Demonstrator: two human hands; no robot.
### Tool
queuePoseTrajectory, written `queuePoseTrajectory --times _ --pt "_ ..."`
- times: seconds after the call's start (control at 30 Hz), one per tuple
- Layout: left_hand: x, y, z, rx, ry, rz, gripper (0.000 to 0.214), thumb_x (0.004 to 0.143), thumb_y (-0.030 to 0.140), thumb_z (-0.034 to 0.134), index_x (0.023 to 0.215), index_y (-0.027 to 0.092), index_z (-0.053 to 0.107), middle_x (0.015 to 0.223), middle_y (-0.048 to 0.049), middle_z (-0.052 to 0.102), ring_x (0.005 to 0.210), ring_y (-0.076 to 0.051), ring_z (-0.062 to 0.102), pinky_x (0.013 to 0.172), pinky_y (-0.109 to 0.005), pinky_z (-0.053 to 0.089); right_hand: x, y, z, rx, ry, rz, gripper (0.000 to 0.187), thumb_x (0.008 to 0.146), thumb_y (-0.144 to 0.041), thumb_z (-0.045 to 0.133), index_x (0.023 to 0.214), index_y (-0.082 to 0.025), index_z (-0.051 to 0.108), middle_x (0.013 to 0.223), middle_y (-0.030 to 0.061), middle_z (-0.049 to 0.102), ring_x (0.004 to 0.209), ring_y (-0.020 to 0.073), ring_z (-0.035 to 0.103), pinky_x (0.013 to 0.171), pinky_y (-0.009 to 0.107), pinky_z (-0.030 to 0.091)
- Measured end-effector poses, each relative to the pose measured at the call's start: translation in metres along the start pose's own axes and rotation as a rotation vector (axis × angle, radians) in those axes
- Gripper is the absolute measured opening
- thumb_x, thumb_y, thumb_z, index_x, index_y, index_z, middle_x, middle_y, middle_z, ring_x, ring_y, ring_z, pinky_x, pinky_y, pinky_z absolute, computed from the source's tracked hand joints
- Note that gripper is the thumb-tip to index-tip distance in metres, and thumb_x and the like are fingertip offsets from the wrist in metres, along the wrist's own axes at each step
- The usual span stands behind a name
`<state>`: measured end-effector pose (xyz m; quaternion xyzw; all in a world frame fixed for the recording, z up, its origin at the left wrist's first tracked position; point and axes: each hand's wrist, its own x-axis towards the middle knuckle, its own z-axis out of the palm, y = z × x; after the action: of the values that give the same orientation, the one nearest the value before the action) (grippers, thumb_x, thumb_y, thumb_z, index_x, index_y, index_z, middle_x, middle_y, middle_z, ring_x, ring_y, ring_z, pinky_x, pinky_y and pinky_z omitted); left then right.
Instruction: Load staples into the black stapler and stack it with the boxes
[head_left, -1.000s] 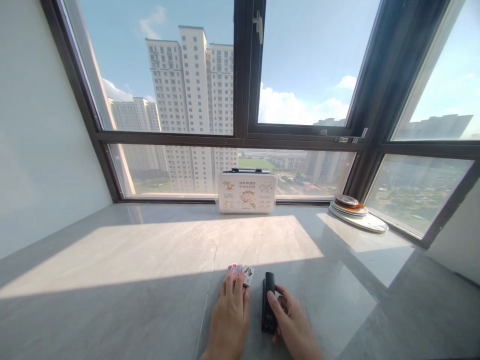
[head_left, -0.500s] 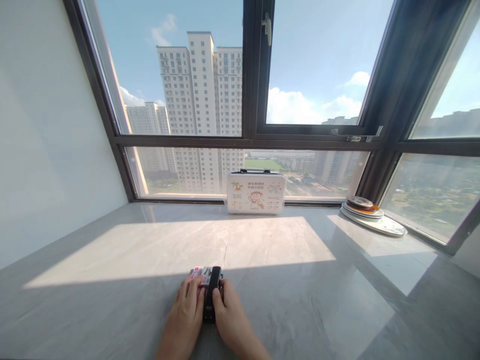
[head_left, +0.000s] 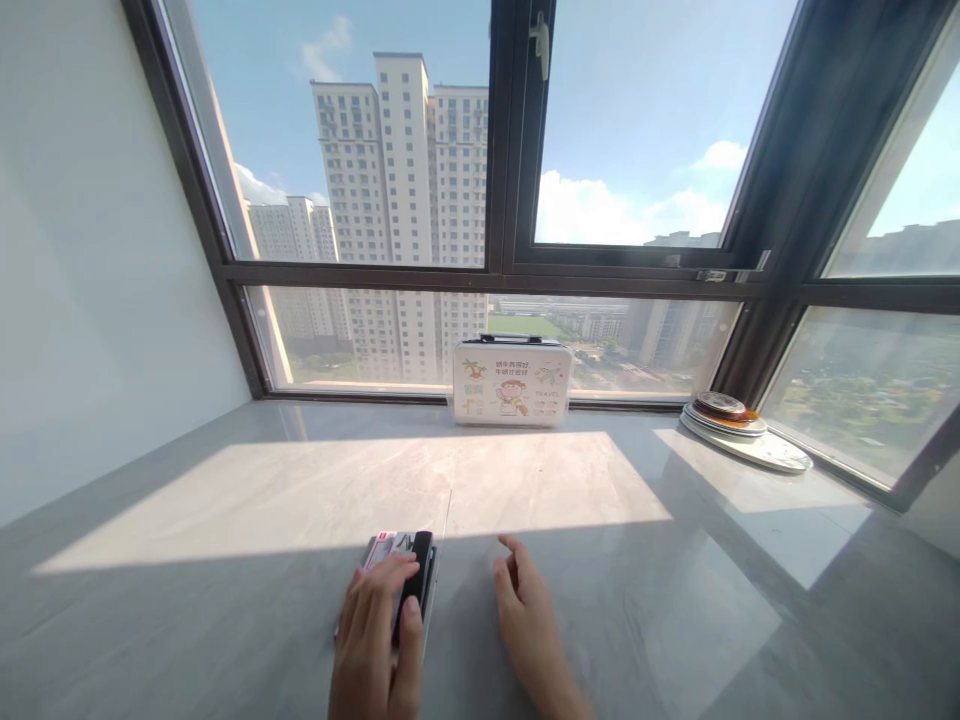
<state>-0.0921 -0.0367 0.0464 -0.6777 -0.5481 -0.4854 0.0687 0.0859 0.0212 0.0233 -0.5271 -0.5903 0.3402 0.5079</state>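
A black stapler (head_left: 423,557) lies on the grey marbled surface, along the right side of a white and pink printed card (head_left: 382,548). Whether the two are joined in one pack, I cannot tell. My left hand (head_left: 375,610) covers the card and the stapler, fingers reaching across from the left and thumb over the stapler's near part. Much of the card is hidden under it. To the right, apart from the stapler, my right hand (head_left: 529,610) holds nothing; its index finger points forward and the thumb is apart from it.
A white carry case (head_left: 512,388) with cartoon prints stands upright against the window at the back. Stacked plates (head_left: 739,430) sit in the far right corner. Dark window frames (head_left: 360,277) border the stone ledge (head_left: 247,500), and a white wall (head_left: 90,280) rises at left.
My right hand has let go of the stapler and moved right. My left hand has stayed with it and now reaches further over it. Stapler and card have shifted slightly left and tilted.
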Motion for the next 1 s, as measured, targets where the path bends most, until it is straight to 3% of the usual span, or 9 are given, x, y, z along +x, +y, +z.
queuePoseTrajectory --times 0.1,0.23,0.37,0.5,1.0 --pt "0.007 0.040 0.032 -0.082 -0.405 0.118 0.039 0.101 0.024 0.037 0.137 0.027 0.051 0.139 -0.0077 0.060 0.127 -0.021 0.057 0.105 -0.037 0.049 0.001 0.006 -0.040 -0.203 -0.003 -0.048 0.037 0.098 -0.040 0.038 0.120 -0.022 0.063 0.093 0.0046 0.069 0.086 0.0213 0.064 0.079 0.032 0.049" --pt "0.006 0.052 0.082 0.083 -0.589 0.146 0.049 0.102 0.039 0.039 0.150 0.028 0.041 0.157 -0.0043 0.042 0.146 -0.026 0.037 0.118 -0.050 0.036 -0.008 0.011 -0.075 -0.633 -0.023 -0.134 0.035 0.097 -0.036 0.041 0.120 -0.027 0.066 0.117 0.0082 0.068 0.114 0.0266 0.059 0.097 0.040 0.043" --pt "-0.004 0.039 0.098 0.192 -0.618 0.128 0.057 0.103 0.051 0.031 0.156 0.031 0.029 0.164 -0.0013 0.026 0.152 -0.025 0.023 0.123 -0.055 0.025 -0.017 0.019 -0.084 -0.916 -0.092 -0.152 0.049 0.099 -0.042 0.039 0.145 -0.033 0.050 0.154 0.0054 0.045 0.145 0.0307 0.033 0.116 0.052 0.024" --pt "-0.009 0.036 0.093 0.217 -0.611 0.083 0.057 0.103 0.052 0.029 0.157 0.032 0.027 0.165 0.0004 0.023 0.152 -0.024 0.022 0.124 -0.053 0.024 -0.020 0.022 -0.080 -0.978 -0.209 -0.141 0.054 0.102 -0.044 0.030 0.155 -0.035 0.033 0.165 -0.0010 0.022 0.153 0.0282 0.015 0.121 0.054 0.011" --pt "-0.007 0.040 0.090 0.208 -0.628 0.066 0.057 0.103 0.053 0.028 0.156 0.033 0.028 0.164 0.0020 0.024 0.152 -0.023 0.022 0.124 -0.052 0.023 -0.023 0.020 -0.076 -0.992 -0.214 -0.112 0.055 0.103 -0.047 0.028 0.157 -0.035 0.028 0.165 -0.0017 0.014 0.154 0.0284 0.011 0.121 0.057 0.010"
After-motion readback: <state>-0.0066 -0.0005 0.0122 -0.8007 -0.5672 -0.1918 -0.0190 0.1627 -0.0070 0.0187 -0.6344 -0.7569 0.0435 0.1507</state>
